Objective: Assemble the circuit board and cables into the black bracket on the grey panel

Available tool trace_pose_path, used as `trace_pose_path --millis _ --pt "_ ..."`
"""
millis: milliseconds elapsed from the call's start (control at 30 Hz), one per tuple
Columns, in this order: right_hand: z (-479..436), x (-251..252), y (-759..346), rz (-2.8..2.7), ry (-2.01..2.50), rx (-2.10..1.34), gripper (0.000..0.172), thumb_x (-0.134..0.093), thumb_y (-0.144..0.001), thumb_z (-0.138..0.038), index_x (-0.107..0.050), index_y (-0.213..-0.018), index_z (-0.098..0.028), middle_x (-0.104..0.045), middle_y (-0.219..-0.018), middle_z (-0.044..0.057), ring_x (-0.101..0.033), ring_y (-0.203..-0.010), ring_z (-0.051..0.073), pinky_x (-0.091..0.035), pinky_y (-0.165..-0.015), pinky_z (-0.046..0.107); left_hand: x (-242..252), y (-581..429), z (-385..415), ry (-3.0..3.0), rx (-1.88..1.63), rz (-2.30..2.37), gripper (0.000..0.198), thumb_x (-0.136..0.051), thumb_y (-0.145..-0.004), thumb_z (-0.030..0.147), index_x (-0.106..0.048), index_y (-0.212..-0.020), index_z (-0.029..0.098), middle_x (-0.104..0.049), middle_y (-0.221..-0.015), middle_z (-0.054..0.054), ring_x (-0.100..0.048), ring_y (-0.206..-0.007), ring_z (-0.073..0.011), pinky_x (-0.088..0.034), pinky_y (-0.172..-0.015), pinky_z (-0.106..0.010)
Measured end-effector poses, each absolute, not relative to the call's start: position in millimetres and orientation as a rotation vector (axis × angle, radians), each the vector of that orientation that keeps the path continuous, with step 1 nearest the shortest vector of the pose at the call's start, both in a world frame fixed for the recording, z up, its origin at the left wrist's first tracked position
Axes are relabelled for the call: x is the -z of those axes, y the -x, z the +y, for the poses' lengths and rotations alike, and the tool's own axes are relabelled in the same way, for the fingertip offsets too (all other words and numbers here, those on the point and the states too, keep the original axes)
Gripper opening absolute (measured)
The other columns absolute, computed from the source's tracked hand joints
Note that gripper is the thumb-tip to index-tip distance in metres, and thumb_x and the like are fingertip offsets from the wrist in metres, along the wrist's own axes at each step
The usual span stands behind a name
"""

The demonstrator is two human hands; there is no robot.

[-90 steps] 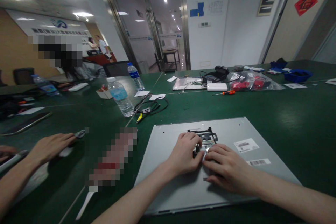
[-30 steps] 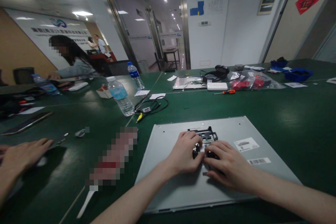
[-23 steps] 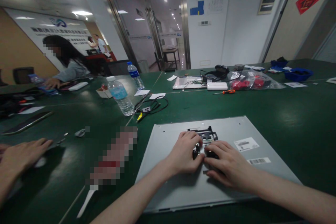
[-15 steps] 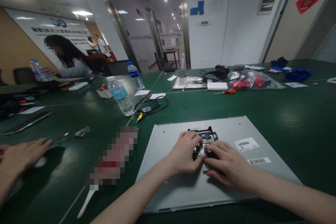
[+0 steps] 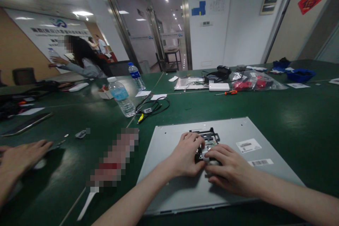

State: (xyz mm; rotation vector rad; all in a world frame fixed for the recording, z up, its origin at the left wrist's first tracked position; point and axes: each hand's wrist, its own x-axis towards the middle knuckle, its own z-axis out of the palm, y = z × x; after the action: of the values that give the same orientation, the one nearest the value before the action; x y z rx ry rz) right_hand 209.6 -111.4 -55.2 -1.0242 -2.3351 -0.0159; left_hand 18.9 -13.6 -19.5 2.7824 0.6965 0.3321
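Note:
A flat grey metal panel point(image 5: 190, 192) lies on the green table in front of me, with two white labels on its right part. A black bracket with small electronic parts point(image 5: 212, 136) sits at its upper middle. My left hand point(image 5: 185, 153) is curled at the bracket's near end, fingers closed around a small shiny black part point(image 5: 198, 154). Close beside it, my right hand point(image 5: 229, 167) pinches a small dark piece with a pale side point(image 5: 214, 161). My fingers cover much of both pieces, so their kind and whether they are joined cannot be told.
Water bottles point(image 5: 122, 97) and a black cable point(image 5: 156, 107) lie beyond the panel's left. An orange screwdriver point(image 5: 231, 93), a white box point(image 5: 219, 87) and a plastic bag point(image 5: 258, 80) are farther back. Another person's hand point(image 5: 25, 155) is at left; a co-worker point(image 5: 87, 58) sits beyond.
My right fingers have shifted slightly, and their piece now shows a pale side where it looked black. My left hand stays put. The far co-worker has moved right with an arm out.

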Motion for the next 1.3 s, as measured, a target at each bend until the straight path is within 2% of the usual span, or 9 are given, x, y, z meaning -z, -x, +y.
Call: trace_pose_path --millis 233,333,500,700,800,900,1000,1167,1300 --pt "-109 52 -211 -2.294 1.131 -0.004 0.021 -0.062 -0.087 -0.025 -0.059 -0.106 -0.017 -0.063 -0.109 0.009 -0.055 -0.105 0.025 -0.045 -0.093 0.045 19 -18 -13 -2.812 -0.310 0.674 0.049 -0.074 -0.066 0.044 -0.051 -0.104 0.021 -0.054 -0.106 -0.007 -0.048 -0.107 -0.0293 -0.030 -0.103 -0.048" --pt "-106 51 -212 -2.343 1.146 -0.037 0.025 -0.062 -0.087 -0.025 -0.058 -0.110 -0.018 -0.062 -0.113 0.010 -0.054 -0.108 0.026 -0.045 -0.094 0.045 17 -18 -15 -2.850 -0.309 0.657 0.050 -0.071 -0.068 0.046 -0.050 -0.106 0.021 -0.054 -0.108 -0.007 -0.048 -0.108 -0.0292 -0.029 -0.105 -0.049" --pt "-103 49 -215 -2.431 1.113 -0.105 0.021 -0.058 -0.091 -0.031 -0.060 -0.108 -0.019 -0.060 -0.118 0.010 -0.051 -0.114 0.026 -0.042 -0.098 0.046 12 -19 -18 -2.906 -0.284 0.641 0.053 -0.070 -0.068 0.049 -0.051 -0.108 0.020 -0.054 -0.111 -0.008 -0.048 -0.110 -0.0302 -0.027 -0.108 -0.051" --pt "-104 49 -219 -2.461 1.094 -0.150 0.021 -0.057 -0.093 -0.036 -0.064 -0.108 -0.023 -0.057 -0.124 0.008 -0.048 -0.117 0.027 -0.040 -0.101 0.047 3 -10 -29 -2.918 -0.201 0.689 0.070 -0.071 -0.069 0.060 -0.049 -0.122 0.020 -0.053 -0.123 -0.011 -0.044 -0.123 -0.0339 -0.021 -0.113 -0.056" --pt "-106 46 -218 -2.450 1.087 -0.188 0.023 -0.057 -0.093 -0.038 -0.065 -0.108 -0.023 -0.057 -0.123 0.009 -0.048 -0.117 0.026 -0.040 -0.101 0.046 0 0 -48 -2.900 -0.176 0.761 0.072 -0.070 -0.075 0.055 -0.043 -0.132 0.021 -0.050 -0.133 -0.011 -0.038 -0.132 -0.0331 -0.021 -0.115 -0.055" --pt "-110 40 -217 -2.430 1.080 -0.236 0.024 -0.055 -0.094 -0.038 -0.066 -0.110 -0.023 -0.056 -0.123 0.010 -0.048 -0.117 0.025 -0.042 -0.100 0.044 2 9 -76 -2.869 -0.242 0.906 0.078 -0.065 -0.080 0.054 -0.033 -0.143 0.020 -0.038 -0.148 -0.013 -0.031 -0.139 -0.0323 -0.021 -0.116 -0.054" --pt "-113 35 -216 -2.426 1.078 -0.274 0.025 -0.055 -0.094 -0.037 -0.067 -0.112 -0.024 -0.055 -0.126 0.010 -0.049 -0.116 0.025 -0.043 -0.100 0.043 12 13 -106 -2.797 -0.375 1.105 0.072 -0.060 -0.086 0.051 -0.032 -0.145 0.021 -0.038 -0.150 -0.011 -0.030 -0.140 -0.0310 -0.021 -0.117 -0.053" --pt "-118 37 -216 -2.411 1.088 -0.252 0.027 -0.057 -0.092 -0.034 -0.068 -0.115 -0.025 -0.052 -0.134 0.011 -0.047 -0.119 0.027 -0.042 -0.101 0.048 32 8 -139 -2.736 -0.375 1.057 0.070 -0.058 -0.089 0.044 -0.030 -0.148 0.020 -0.042 -0.149 -0.010 -0.036 -0.137 -0.0286 -0.025 -0.117 -0.049" --pt "-119 37 -217 -2.402 1.065 -0.266 0.027 -0.057 -0.092 -0.035 -0.069 -0.115 -0.026 -0.053 -0.133 0.010 -0.047 -0.119 0.026 -0.042 -0.101 0.047 36 6 -143 -2.738 -0.357 1.061 0.071 -0.055 -0.090 0.046 -0.028 -0.149 0.018 -0.040 -0.151 -0.010 -0.035 -0.138 -0.0290 -0.023 -0.117 -0.049"
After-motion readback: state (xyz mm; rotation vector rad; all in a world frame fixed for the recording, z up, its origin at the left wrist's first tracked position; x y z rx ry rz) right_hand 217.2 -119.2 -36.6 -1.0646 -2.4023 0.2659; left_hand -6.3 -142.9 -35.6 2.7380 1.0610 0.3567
